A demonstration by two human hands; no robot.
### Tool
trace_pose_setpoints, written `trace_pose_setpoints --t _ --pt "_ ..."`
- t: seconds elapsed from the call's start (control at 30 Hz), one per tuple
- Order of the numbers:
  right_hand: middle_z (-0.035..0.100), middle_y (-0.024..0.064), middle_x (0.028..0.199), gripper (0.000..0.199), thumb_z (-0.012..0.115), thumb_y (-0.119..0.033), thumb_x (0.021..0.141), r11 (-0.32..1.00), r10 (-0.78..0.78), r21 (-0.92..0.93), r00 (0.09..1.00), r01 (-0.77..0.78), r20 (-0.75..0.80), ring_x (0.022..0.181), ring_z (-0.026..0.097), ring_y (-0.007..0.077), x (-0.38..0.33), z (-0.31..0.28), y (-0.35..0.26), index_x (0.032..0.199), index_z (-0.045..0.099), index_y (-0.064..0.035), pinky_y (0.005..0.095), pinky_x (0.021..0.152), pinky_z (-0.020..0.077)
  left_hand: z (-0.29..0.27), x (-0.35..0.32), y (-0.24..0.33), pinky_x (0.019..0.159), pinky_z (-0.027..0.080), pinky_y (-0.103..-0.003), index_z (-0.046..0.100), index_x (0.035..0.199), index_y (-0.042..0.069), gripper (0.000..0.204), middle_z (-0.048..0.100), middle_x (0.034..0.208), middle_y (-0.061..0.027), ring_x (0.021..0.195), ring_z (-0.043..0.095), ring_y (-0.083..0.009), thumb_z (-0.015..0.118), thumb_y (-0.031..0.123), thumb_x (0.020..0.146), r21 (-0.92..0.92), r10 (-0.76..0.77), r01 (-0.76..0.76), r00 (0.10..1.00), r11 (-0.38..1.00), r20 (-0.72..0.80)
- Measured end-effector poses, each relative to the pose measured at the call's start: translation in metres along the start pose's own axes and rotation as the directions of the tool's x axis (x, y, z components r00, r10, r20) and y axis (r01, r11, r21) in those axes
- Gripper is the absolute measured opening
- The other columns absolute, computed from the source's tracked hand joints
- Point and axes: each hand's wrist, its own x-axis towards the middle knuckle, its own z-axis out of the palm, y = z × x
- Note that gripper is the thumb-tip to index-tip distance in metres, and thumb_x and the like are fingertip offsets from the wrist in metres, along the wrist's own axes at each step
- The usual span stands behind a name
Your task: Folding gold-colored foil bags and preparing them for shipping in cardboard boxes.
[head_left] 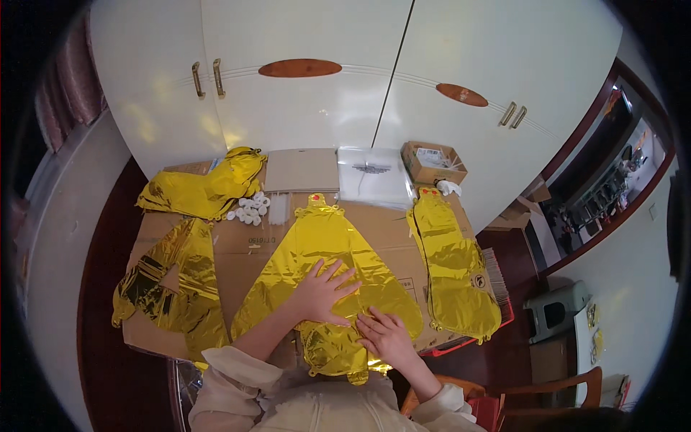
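Well, my left hand (324,295) is lying splayed, gripping nothing, on the middle gold foil (331,237) atop the cardboard (241,265); my right hand (387,337) is touching its lower part, any pinch unclear. I'm judging it light, slippery, easily creased, best held by its edges.

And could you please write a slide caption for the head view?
Left hand and right hand rest on a spread gold foil piece over cardboard, more gold foil lying on both sides.
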Motion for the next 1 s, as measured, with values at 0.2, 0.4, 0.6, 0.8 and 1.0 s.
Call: trace_pose_setpoints --t 0.2,0.4,0.6,0.8,1.0 --pt "0.059 -0.0007 0.135 0.056 0.065 -0.051 0.084 0.999 0.025 -0.025 0.999 -0.024 0.031 0.134 0.044 0.0271 0.004 -0.004 0.008 0.125 0.065 -0.0134 0.0457 0.105 0.0362 0.0 0.0 0.0 0.113 0.021 -0.062 0.045 0.145 0.023 0.094 0.039 0.151 -0.0099 0.14 0.032 -0.0386 0.056 0.08 0.072 0.001 -0.007 0.007 1.0 1.0 0.014" --pt "0.05 0.0016 0.144 0.082 0.06 -0.069 0.076 0.998 -0.01 -0.062 0.983 0.022 0.182 0.138 0.038 0.034 0.007 -0.014 0.014 0.136 0.055 -0.0135 0.051 0.11 0.03 0.002 0.0 -0.001 0.113 0.021 -0.061 0.045 0.145 0.023 0.095 0.04 0.151 -0.0097 0.14 0.032 -0.0382 0.057 0.081 0.071 0.003 -0.005 0.005 1.0 1.0 0.001" --pt "0.048 0.0029 0.146 0.096 0.053 -0.079 0.071 0.989 -0.031 -0.133 0.973 0.062 0.228 0.137 0.036 0.0429 0.005 -0.018 0.012 0.139 0.052 -0.0112 0.053 0.111 0.0281 0.002 0.0 -0.001 0.113 0.02 -0.061 0.045 0.145 0.023 0.094 0.04 0.151 -0.0098 0.14 0.033 -0.0381 0.057 0.08 0.071 -0.002 -0.008 0.008 1.0 1.0 0.014" --pt "0.047 0.0014 0.147 0.096 0.053 -0.078 0.071 0.983 -0.016 -0.174 0.969 0.06 0.245 0.139 0.033 0.0422 0.003 -0.026 0.005 0.14 0.051 -0.0118 0.0586 0.11 0.0264 0.002 0.001 -0.001 0.112 0.02 -0.063 0.043 0.146 0.023 0.093 0.038 0.153 -0.0107 0.141 0.031 -0.0394 0.056 0.079 0.073 -0.004 -0.008 0.008 0.999 1.0 0.036" --pt "0.052 -0.005 0.142 0.066 0.056 -0.06 0.085 0.992 -0.087 -0.066 0.965 0.106 0.248 0.14 0.035 0.0305 -0.012 -0.028 0.0 0.135 0.058 -0.0167 0.0575 0.109 0.0283 0.0 0.001 0.0 0.113 0.02 -0.061 0.041 0.147 0.023 0.094 0.037 0.153 -0.0103 0.142 0.03 -0.0389 0.054 0.08 0.074 0.017 -0.009 0.008 0.998 1.0 0.058"
